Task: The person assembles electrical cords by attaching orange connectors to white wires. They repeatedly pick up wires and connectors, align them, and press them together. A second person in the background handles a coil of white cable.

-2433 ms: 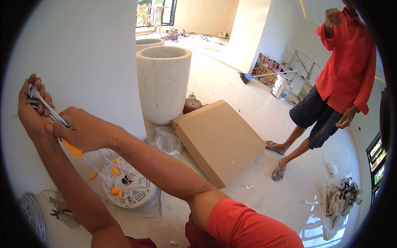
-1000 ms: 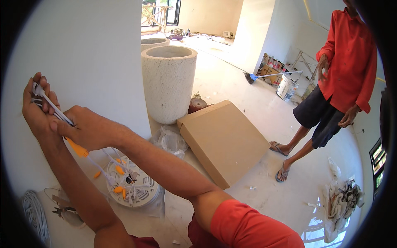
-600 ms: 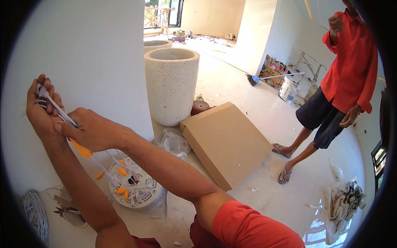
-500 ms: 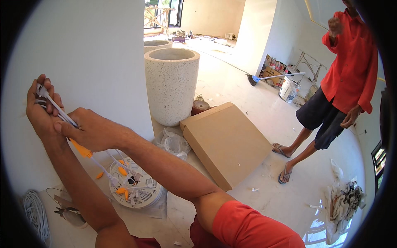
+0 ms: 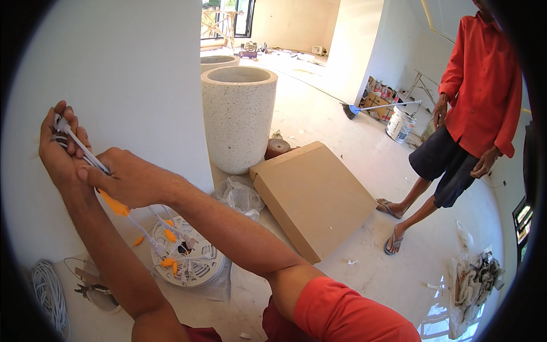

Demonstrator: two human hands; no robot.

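Observation:
At the left, in front of the white wall, my left hand (image 5: pixel 61 157) has its fingers curled around a doubled white cable (image 5: pixel 85 149). Just below it, my right hand (image 5: pixel 130 178) is closed on the same cable, thumb on top. An orange tapered piece (image 5: pixel 115 203) sticks out under the right hand, with a white cord running down from it. Beneath my forearms lies a white reel (image 5: pixel 208 268) in clear plastic. White plugs and several orange pieces (image 5: pixel 169 263) rest on top of it. My palms hide part of the cable.
A cardboard box (image 5: pixel 319 196) leans by a speckled planter (image 5: pixel 239 122), with a clear plastic bag (image 5: pixel 238 196) beside them. A grey cable coil (image 5: pixel 50 296) and pliers (image 5: pixel 85 290) lie lower left. A person in a red shirt (image 5: pixel 484 85) stands right, near a broom (image 5: pixel 353 109) and bucket (image 5: pixel 400 124).
The person in red has lowered a raised hand to their side. My hands keep their grip on the cable, nearly still; the view has shifted slightly.

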